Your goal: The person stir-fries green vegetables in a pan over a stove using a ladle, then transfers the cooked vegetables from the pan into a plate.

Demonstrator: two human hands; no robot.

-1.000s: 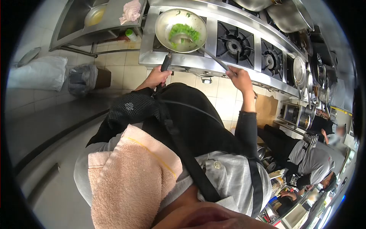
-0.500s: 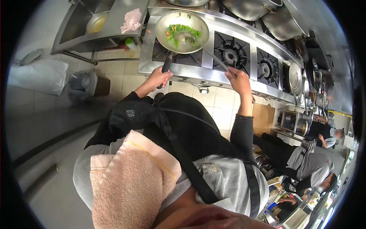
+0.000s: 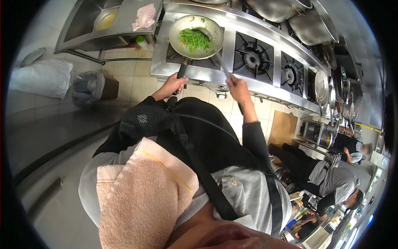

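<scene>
My left hand [image 3: 174,84] is wrapped round the black handle of a frying pan [image 3: 181,25] over the leftmost part of the stove. Chopped leafy greens [image 3: 195,39] with a few orange bits lie in the pan's middle. In my right hand [image 3: 239,89] is the long metal handle of a ladle [image 3: 223,65], its fingers closed round it. The ladle slants up and left over the pan's right rim. Its bowl is blurred and hard to make out near the right side of the greens.
Bare gas burners [image 3: 252,59] sit right of the pan, with large metal pots [image 3: 311,29] behind them. At left are a steel sink [image 3: 78,31], a pink cloth [image 3: 144,17] and a bin [image 3: 88,88]. Strainers [image 3: 321,85] hang at right; co-workers [image 3: 336,180] stand beyond.
My right hand has moved left and slightly down with the ladle, whose handle is now steeper. The greens are gathered into a denser heap. My left hand stays on the pan handle.
</scene>
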